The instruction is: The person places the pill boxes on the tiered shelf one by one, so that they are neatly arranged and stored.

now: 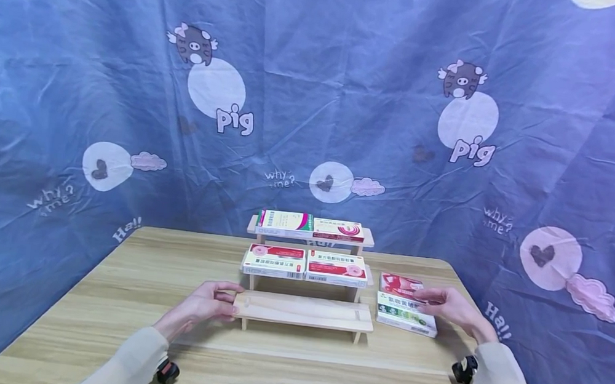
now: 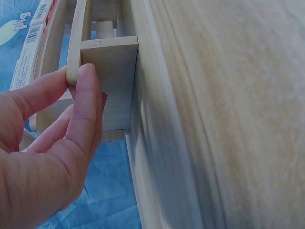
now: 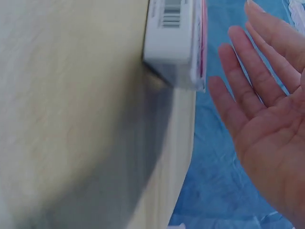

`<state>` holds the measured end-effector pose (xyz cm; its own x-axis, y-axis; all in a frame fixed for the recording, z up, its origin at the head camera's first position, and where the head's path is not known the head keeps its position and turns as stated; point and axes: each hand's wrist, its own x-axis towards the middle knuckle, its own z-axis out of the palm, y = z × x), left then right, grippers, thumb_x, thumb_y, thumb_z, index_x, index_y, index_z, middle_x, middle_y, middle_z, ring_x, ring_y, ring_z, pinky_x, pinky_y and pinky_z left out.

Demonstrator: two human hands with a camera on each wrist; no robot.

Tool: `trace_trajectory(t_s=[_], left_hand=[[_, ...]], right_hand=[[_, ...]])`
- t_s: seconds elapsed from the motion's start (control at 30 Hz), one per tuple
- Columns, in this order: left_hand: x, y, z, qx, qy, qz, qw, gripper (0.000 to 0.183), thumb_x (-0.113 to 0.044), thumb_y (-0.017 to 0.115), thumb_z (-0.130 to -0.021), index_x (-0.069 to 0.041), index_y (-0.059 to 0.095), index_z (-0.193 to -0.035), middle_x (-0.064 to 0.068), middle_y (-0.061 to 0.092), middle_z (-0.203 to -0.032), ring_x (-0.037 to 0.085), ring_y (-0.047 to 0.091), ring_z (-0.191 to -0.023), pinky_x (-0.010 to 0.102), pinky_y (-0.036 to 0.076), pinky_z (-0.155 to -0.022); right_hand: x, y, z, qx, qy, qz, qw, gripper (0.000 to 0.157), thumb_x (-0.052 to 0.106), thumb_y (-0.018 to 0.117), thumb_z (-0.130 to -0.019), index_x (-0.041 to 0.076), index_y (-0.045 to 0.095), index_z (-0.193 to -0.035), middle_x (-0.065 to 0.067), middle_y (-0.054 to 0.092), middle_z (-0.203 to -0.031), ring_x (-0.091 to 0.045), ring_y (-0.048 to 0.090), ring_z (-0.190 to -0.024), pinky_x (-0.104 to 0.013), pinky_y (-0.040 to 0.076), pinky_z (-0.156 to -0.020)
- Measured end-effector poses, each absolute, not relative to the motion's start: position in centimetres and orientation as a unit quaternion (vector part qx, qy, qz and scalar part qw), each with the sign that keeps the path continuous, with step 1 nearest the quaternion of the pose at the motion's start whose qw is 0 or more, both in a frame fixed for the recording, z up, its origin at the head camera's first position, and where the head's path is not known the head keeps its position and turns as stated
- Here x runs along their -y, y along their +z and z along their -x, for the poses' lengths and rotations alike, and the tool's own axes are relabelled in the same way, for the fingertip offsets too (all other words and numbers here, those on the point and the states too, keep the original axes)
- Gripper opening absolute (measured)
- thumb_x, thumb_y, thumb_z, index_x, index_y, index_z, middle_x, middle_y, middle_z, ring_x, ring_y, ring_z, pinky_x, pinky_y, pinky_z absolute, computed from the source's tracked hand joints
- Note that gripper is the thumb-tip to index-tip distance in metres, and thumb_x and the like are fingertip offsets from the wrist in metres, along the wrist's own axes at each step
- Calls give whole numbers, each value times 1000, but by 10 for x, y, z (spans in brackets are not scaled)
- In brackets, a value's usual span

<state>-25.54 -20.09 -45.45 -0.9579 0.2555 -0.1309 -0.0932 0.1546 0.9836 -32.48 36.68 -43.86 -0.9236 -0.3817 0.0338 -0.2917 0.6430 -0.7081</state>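
A three-tier wooden display stand (image 1: 303, 310) is on the table. My left hand (image 1: 206, 307) pinches the left end of its lowest shelf, thumb and fingertips on the board's edge in the left wrist view (image 2: 57, 138). To the stand's right lie a white and green medicine box (image 1: 405, 316) and, just behind it, a red medicine box (image 1: 400, 284). Over these two, my right hand (image 1: 451, 306) reaches in from the right and hides part of both. In the right wrist view its fingers (image 3: 248, 76) are loosely extended beside a white box end (image 3: 167, 47), with nothing gripped.
Two red and white medicine boxes (image 1: 274, 261) lie on the middle shelf. On the top shelf are a green and purple box (image 1: 285, 221) and a white and dark red one (image 1: 338, 228). A blue pig-print curtain (image 1: 305, 105) hangs behind the wooden table (image 1: 289, 382).
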Motion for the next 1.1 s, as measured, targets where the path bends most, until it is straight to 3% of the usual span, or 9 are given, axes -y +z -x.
trace_trajectory(t_s=[0.17,0.27,0.4,0.5,0.63,0.73,0.8,1.0,1.1], left_hand=[[200,-453,255,-748,647,-53,135,60,9,68,-80,11,46,-136,21,64,-110,19,68,-85,33,62,-78],[200,-453,255,-752,645,-49,131,60,9,69,-80,11,47,-135,21,64,-109,19,67,-84,33,62,-77],[200,-453,255,-755,642,-46,129,59,9,69,-80,11,48,-135,20,64,-107,19,67,-82,34,62,-77],[199,-453,255,-756,640,-43,129,58,10,69,-80,10,48,-134,19,64,-106,18,67,-81,34,62,-76],[199,-453,255,-756,640,-43,130,58,9,69,-80,10,48,-135,19,64,-107,18,67,-82,33,62,-76],[199,-453,255,-755,641,-45,132,59,9,68,-80,11,47,-135,20,64,-108,19,67,-83,33,62,-76],[199,-453,255,-756,640,-45,133,59,9,69,-80,10,47,-135,21,64,-109,19,67,-83,33,62,-76],[200,-454,257,-753,642,-45,136,60,9,69,-80,10,47,-135,22,64,-110,19,67,-84,33,62,-76],[200,-454,257,-753,642,-47,135,60,9,69,-80,10,47,-135,22,64,-110,19,67,-84,34,62,-76]], right_hand=[[-377,-443,320,-915,-360,176,52,44,17,77,-81,-1,67,-120,-25,64,-124,-41,59,-114,-46,51,-95],[-380,-445,319,-914,-364,171,55,47,17,78,-80,-1,66,-121,-25,63,-126,-38,59,-113,-41,51,-95],[-384,-451,319,-907,-383,162,64,51,16,80,-78,-3,65,-123,-26,62,-126,-30,61,-109,-22,50,-88],[-386,-454,319,-903,-390,164,72,52,16,79,-79,-4,63,-124,-27,62,-126,-25,61,-106,-17,49,-86],[-386,-455,319,-907,-379,168,76,53,18,80,-78,-2,64,-125,-27,60,-129,-33,59,-115,-34,50,-98],[-385,-455,319,-910,-373,167,78,55,20,81,-77,0,64,-125,-28,56,-134,-46,50,-125,-55,43,-106],[-385,-454,318,-913,-361,171,80,56,21,82,-76,2,64,-126,-29,54,-136,-50,46,-127,-61,40,-105],[-386,-454,317,-920,-319,212,80,57,24,82,-75,5,64,-126,-26,57,-133,-37,50,-121,-38,45,-97],[-385,-455,315,-916,-312,238,86,61,22,83,-73,3,62,-127,-28,56,-132,-33,51,-117,-36,42,-96]])
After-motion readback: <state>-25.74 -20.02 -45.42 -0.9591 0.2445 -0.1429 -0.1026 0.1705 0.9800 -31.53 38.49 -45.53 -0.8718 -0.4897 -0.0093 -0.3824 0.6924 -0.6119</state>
